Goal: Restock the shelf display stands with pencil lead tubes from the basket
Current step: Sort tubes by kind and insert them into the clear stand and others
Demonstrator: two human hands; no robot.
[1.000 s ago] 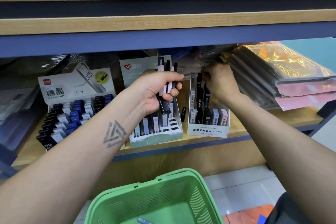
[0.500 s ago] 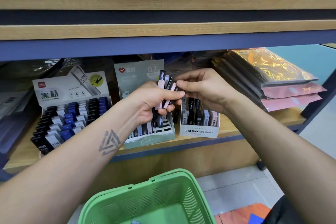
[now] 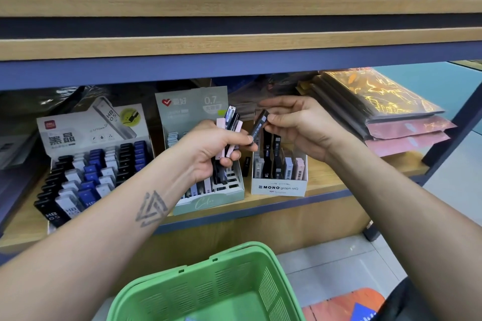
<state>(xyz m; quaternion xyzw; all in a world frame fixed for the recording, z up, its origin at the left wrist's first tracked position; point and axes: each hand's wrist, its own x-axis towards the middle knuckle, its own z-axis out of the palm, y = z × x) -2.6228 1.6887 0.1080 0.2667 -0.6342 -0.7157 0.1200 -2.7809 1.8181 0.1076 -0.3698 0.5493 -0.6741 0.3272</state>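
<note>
- Between my two hands, in front of the shelf, a single black tube sits tilted; my right hand pinches its upper end with thumb and fingers, so that grip is closed on one tube only and I can steer it into a slot.
- Just left of it, my left hand is curled round a bundle of tubes, pink and black, standing upright above my fist; I hold them as a fan so that each end is easy to pick off.
- Directly below my right grip stands the white MONO stand, with dark and pale tubes upright in it; this looks the likeliest home for the black one, though I cannot read its label well enough to be sure.
- Under my left grip is the green stand, partly filled, with open slots at its front.
- Further left of both grips, the black and blue stand looks well stocked.
- Beneath my forearms the green basket waits, close enough for the next handful.
</note>
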